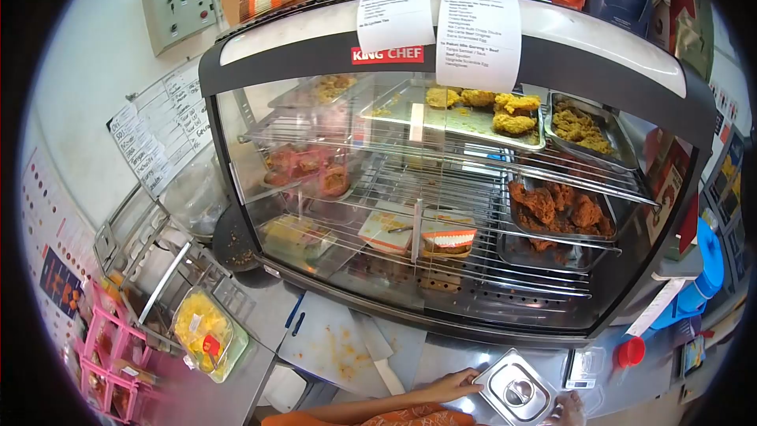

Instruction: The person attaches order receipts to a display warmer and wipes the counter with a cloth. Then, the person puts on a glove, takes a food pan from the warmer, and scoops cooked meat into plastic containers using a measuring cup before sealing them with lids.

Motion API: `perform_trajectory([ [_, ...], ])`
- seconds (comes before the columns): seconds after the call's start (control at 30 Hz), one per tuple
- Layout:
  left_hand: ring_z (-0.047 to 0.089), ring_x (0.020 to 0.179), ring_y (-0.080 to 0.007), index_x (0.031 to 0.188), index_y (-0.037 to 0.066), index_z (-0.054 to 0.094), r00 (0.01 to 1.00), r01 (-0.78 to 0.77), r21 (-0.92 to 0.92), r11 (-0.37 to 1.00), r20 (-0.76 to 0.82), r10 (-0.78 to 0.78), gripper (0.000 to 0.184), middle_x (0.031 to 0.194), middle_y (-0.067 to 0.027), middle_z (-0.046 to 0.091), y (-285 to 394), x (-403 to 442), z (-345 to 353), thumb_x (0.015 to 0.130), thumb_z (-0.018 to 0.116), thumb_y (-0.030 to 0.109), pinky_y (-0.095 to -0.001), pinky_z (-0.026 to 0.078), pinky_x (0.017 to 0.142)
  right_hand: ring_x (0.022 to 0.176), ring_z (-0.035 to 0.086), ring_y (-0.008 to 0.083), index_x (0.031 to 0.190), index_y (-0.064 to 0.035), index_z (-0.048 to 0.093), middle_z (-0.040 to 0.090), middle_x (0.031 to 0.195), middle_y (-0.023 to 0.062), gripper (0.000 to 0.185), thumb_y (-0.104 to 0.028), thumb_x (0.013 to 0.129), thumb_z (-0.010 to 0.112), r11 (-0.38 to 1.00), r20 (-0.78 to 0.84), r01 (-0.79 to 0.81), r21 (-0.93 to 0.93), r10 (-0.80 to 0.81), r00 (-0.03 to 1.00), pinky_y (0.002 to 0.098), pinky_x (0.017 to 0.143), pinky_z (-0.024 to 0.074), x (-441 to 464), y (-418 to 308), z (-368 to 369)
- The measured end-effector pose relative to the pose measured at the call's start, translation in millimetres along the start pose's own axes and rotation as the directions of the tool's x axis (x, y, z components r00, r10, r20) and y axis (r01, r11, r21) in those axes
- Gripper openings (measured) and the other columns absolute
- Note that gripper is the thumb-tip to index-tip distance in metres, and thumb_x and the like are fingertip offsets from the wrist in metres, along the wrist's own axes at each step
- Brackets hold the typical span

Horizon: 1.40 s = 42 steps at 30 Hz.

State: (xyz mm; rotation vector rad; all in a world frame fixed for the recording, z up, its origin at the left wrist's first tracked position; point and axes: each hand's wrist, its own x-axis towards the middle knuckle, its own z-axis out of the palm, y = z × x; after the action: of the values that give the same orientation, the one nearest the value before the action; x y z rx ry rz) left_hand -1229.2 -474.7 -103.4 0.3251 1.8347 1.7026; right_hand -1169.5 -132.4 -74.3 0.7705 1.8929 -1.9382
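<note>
A stainless steel pan lid (505, 376) with a round recessed knob lies at the front of the counter, tilted slightly. My left hand (456, 386) grips its left edge, fingers closed at the rim. Beside its lower right corner is my right hand (569, 409), seemingly in a clear plastic glove; its fingers are blurred and partly cut off by the frame edge. To the left, a large knife (383, 363) with a pale handle rests on a white cutting board (319, 339) marked with orange crumbs.
A glass display warmer (418, 189) with fried chicken (552, 205) on trays fills the middle. Right of the lid stand a small scale (581, 371) and a red cup (630, 353). At left are a tub of yellow food (201, 323) and pink baskets (110, 347).
</note>
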Motion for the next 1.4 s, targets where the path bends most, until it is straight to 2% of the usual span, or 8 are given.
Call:
perform_trajectory([
  [0.47,0.058,0.081,-0.0195,0.116,0.002,0.045,0.998,-0.061,0.132,0.989,-0.017,0.064,0.049,0.092,-0.0113,0.060,-21,23,7,0.087,0.062,0.040,-0.0317,0.047,0.072,0.075,0.064,0.0239,0.094,-0.0038,0.060,0.063,0.086,0.0131,0.026,-0.028,0.086,0.060,0.939,-0.011,-0.011,-0.345,0.008,1.000,0.0347,0.061,0.0541,38,-29,4],
  [0.6,0.062,0.082,-0.0216,0.118,0.004,0.045,0.999,-0.041,0.200,0.979,0.043,0.033,0.051,0.101,-0.0120,0.062,-14,19,-2,0.087,0.061,0.041,-0.0327,0.050,0.072,0.094,0.063,0.0293,0.092,-0.0077,0.064,0.066,0.098,0.0136,0.037,-0.042,0.079,0.064,0.196,0.096,0.111,-0.974,-0.086,0.992,0.0397,0.084,0.0480,24,-129,19],
  [0.7,0.065,0.083,-0.0250,0.123,0.005,0.043,0.999,-0.011,0.346,0.938,0.053,-0.007,0.054,0.108,-0.0127,0.062,3,19,-13,0.088,0.058,0.043,-0.0339,0.051,0.075,0.084,0.061,0.0311,0.087,-0.0086,0.062,0.063,0.086,0.0122,0.019,-0.024,0.077,0.068,0.248,0.240,0.531,-0.810,-0.685,0.687,0.0396,0.078,0.0473,-23,-241,81],
  [0.83,0.065,0.084,-0.0267,0.130,0.009,0.039,0.997,0.044,0.560,0.828,-0.075,-0.003,0.058,0.112,-0.0128,0.062,39,6,-24,0.089,0.055,0.045,-0.0351,0.051,0.076,0.088,0.060,0.0290,0.094,-0.0090,0.060,0.062,0.092,0.0115,0.017,-0.015,0.079,0.066,-0.331,0.320,0.440,-0.835,-0.942,-0.101,0.0406,0.078,0.0478,-17,-339,118],
  [0.9,0.065,0.085,-0.0252,0.130,0.008,0.042,0.992,0.069,0.572,0.818,-0.128,0.006,0.055,0.112,-0.0119,0.062,54,-3,-28,0.088,0.058,0.040,-0.0344,0.051,0.076,0.095,0.059,0.0305,0.101,-0.0081,0.060,0.062,0.100,0.0139,0.021,-0.018,0.083,0.063,-0.391,0.359,0.321,-0.862,-0.920,-0.157,0.0449,0.083,0.0456,2,-380,128],
  [1.0,0.061,0.092,-0.0232,0.129,0.004,0.043,0.984,0.116,0.443,0.889,-0.170,-0.043,0.050,0.113,-0.0103,0.060,44,-6,-41,0.088,0.059,0.028,-0.0343,0.048,0.083,0.100,0.058,0.0311,0.109,-0.0082,0.060,0.062,0.103,0.0157,0.027,-0.023,0.086,0.058,-0.268,0.410,0.386,-0.883,-0.840,0.355,0.0481,0.089,0.0428,21,-425,130],
  [1.13,0.060,0.085,-0.0182,0.130,0.000,0.042,0.957,0.043,0.347,0.937,-0.283,0.061,0.050,0.110,-0.0109,0.061,1,-15,-51,0.087,0.063,0.016,-0.0295,0.049,0.079,0.101,0.058,0.0290,0.106,-0.0092,0.061,0.063,0.104,0.0141,0.025,-0.024,0.086,0.057,-0.394,0.379,0.073,-0.916,-0.791,0.480,0.0472,0.091,0.0436,27,-431,135],
  [1.4,0.058,0.084,-0.0146,0.129,0.003,0.046,0.919,-0.043,0.159,0.986,-0.380,0.101,0.040,0.108,-0.0111,0.062,-3,-27,-67,0.090,0.057,0.007,-0.0285,0.050,0.075,0.081,0.057,0.0243,0.084,-0.0104,0.059,0.055,0.083,0.0056,0.020,-0.005,0.065,0.066,-0.509,0.493,0.131,-0.851,-0.859,-0.138,0.0368,0.066,0.0477,-15,-386,123],
])
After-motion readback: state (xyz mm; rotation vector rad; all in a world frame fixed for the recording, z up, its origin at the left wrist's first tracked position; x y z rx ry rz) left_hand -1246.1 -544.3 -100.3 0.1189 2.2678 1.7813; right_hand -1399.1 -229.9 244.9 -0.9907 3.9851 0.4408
